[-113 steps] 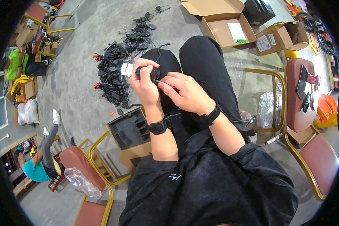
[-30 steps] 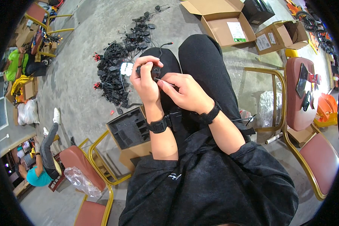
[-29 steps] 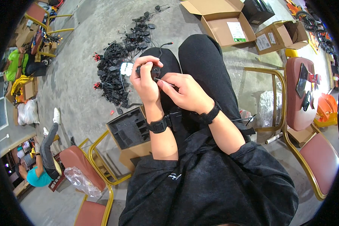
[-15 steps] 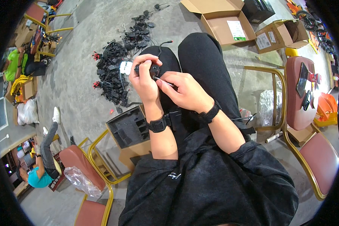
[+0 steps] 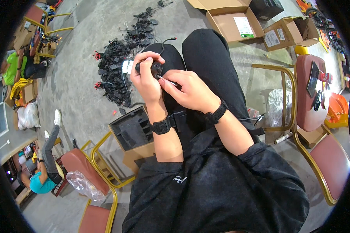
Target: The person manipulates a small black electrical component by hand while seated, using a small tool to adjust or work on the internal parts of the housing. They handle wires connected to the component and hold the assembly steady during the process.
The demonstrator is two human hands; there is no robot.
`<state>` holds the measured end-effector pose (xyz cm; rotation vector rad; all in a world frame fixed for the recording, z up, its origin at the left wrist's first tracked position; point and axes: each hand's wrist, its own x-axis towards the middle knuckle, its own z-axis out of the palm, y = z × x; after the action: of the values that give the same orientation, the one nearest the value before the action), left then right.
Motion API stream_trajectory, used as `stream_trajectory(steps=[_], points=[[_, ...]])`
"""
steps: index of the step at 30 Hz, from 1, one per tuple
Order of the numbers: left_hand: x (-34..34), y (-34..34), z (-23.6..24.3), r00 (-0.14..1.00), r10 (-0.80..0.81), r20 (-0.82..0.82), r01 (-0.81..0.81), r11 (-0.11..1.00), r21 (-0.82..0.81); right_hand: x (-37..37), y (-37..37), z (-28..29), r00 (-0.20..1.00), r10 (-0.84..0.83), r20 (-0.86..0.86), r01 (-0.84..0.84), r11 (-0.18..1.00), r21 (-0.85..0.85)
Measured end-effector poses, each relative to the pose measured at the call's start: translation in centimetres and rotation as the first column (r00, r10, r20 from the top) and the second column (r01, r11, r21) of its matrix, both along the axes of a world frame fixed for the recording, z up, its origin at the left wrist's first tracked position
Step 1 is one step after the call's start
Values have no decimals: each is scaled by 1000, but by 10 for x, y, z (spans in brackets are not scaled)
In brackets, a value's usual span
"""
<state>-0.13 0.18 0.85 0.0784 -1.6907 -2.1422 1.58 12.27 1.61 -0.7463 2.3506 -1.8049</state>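
My left hand (image 5: 147, 79) is wrapped around a small black round-edged device (image 5: 156, 68) above my left knee. A black cable (image 5: 164, 46) with a red tip shows just beyond it. Pinched in my right hand (image 5: 194, 92) is a slim screwdriver (image 5: 177, 84). Its thin metal end meets the near side of the device; the exact contact point is too small to make out. White blocky pieces (image 5: 127, 66) show beside my left fingers, and I cannot tell whether they touch.
A heap of black cabled parts (image 5: 114, 73) with red ends lies on the floor ahead left. By my left forearm sits a box with a black foam insert (image 5: 130, 130). Cartons (image 5: 225, 29) stand ahead right. Chairs flank me; the right seat (image 5: 309, 112) holds a phone (image 5: 312, 79).
The screwdriver has turned a little in my right fingers, and more of its dark handle shows. The device is tilted slightly differently in my left hand. The whole view has shifted a little.
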Motion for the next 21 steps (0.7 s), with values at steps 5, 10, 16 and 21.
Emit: stream_trajectory(steps=[5, 10, 16, 21], points=[[-1, 2, -1, 1000, 4, 6, -4, 1000, 23, 0, 1, 0, 1000, -3, -17, 3, 1000, 10], [0, 0, -1, 1000, -1, 12, 1, 1000, 29, 0, 0, 0, 1000, 3, -21, -2, 1000, 30], [0, 2, 1, 998, 37, 49, -36, 999, -37, 0, 0, 0, 999, 2, -36, 0, 999, 48], [-1, 1, 1, 1000, 21, 10, -22, 1000, 8, 0, 0, -2, 999, 2, -43, 0, 999, 48]])
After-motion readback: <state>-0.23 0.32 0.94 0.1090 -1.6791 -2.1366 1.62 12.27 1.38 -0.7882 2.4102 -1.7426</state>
